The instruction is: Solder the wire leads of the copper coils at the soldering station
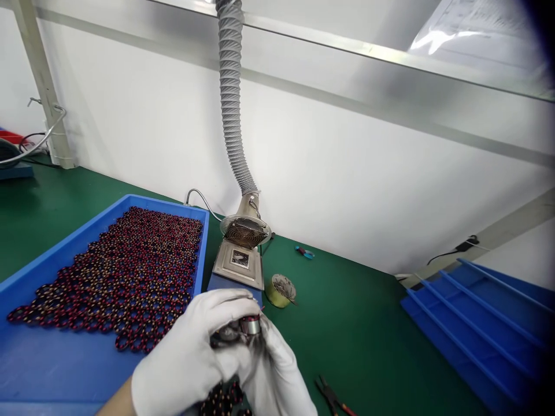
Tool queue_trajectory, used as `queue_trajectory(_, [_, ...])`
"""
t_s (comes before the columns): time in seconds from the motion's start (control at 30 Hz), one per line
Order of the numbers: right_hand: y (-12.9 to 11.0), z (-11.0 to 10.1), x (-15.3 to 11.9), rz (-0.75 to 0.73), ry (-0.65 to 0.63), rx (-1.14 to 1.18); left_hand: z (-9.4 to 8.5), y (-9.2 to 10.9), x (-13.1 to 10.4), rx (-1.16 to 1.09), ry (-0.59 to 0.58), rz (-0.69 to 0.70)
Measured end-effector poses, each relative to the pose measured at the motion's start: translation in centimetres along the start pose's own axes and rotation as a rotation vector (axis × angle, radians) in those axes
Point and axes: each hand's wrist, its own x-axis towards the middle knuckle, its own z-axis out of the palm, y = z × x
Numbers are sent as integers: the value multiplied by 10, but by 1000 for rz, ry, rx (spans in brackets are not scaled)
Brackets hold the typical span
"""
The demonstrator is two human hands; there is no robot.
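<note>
My left hand (186, 346), in a white glove, is closed around a small ring-shaped coil (250, 325) with a silvery band and a red edge. My right hand (280, 364), also gloved, meets it from the right, its fingers closed on the same coil. A dark rounded part shows between the left thumb and fingers; what it is I cannot make out. Below the hands lie several loose dark ring coils (221, 398) with red and gold marks. To the left, a blue tray (65, 375) holds rows of similar ring coils (143, 266).
Behind the hands stands a metal solder pot (221, 268) under a fume hood (245, 228) with a grey hose (230, 86). A tin can (280, 292) sits beside it. Pliers (332, 398), small blue cutters (304, 252) and stacked blue trays (472, 329) are to the right.
</note>
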Motion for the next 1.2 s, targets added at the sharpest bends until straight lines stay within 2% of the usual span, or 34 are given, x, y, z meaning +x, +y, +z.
queue_trajectory(0.07, [2, 0, 2, 0, 14, 31, 5, -2, 1, -16, 45, 17])
queue_trajectory(0.17, [5, -3, 11, 1, 34, 7, 8, -5, 3, -203, 86, -27])
queue_trajectory(0.27, [5, -5, 18, 21, -27, -51, 6, -4, 6, -464, 176, -233])
queue_trajectory(0.33, [3, -2, 15, 74, -49, -48, 4, -1, 7, -611, 284, -397])
queue_trajectory(0.4, [1, 4, 8, 120, -44, -19, 2, 1, 8, -671, 340, -472])
queue_trajectory(0.43, [0, 8, 4, 123, -39, -13, 1, 2, 8, -654, 300, -469])
queue_trajectory(0.5, [1, 12, -1, 79, -16, -31, 2, 3, 9, -559, 141, -411])
queue_trajectory(0.57, [4, 12, -1, -19, 24, -90, 5, 3, 8, -488, 64, -317])
queue_trajectory(0.6, [6, 11, 0, -77, 46, -134, 6, 2, 8, -483, 91, -279])
queue_trajectory(0.67, [8, 6, 4, -214, 73, -254, 6, 1, 7, -525, 217, -290])
queue_trajectory(0.77, [11, 1, 7, -491, 106, -498, -1, 0, 8, -663, 413, -441])
queue_trajectory(0.8, [12, 0, 7, -609, 116, -586, -4, 1, 8, -699, 445, -486])
queue_trajectory(0.83, [14, 0, 6, -742, 129, -679, -6, 2, 10, -721, 433, -520])
queue_trajectory(0.87, [17, 1, 6, -877, 147, -769, -6, 3, 11, -733, 368, -549])
queue_trajectory(0.93, [24, 2, 4, -1120, 173, -942, -2, 6, 12, -745, 160, -588])
queue_trajectory(0.97, [28, 3, 4, -1218, 180, -1021, 2, 7, 12, -752, 90, -592])
queue_trajectory(1.0, [32, 3, 4, -1297, 182, -1079, 8, 7, 12, -763, 68, -584])
queue_trajectory(1.07, [36, 4, 5, -1382, 202, -1126, 17, 7, 10, -782, 140, -565])
queue_trajectory(1.13, [36, 6, 7, -1398, 268, -1111, 19, 4, 9, -824, 297, -561])
queue_trajectory(1.2, [32, 8, 7, -1370, 341, -1098, 15, 3, 8, -856, 471, -557])
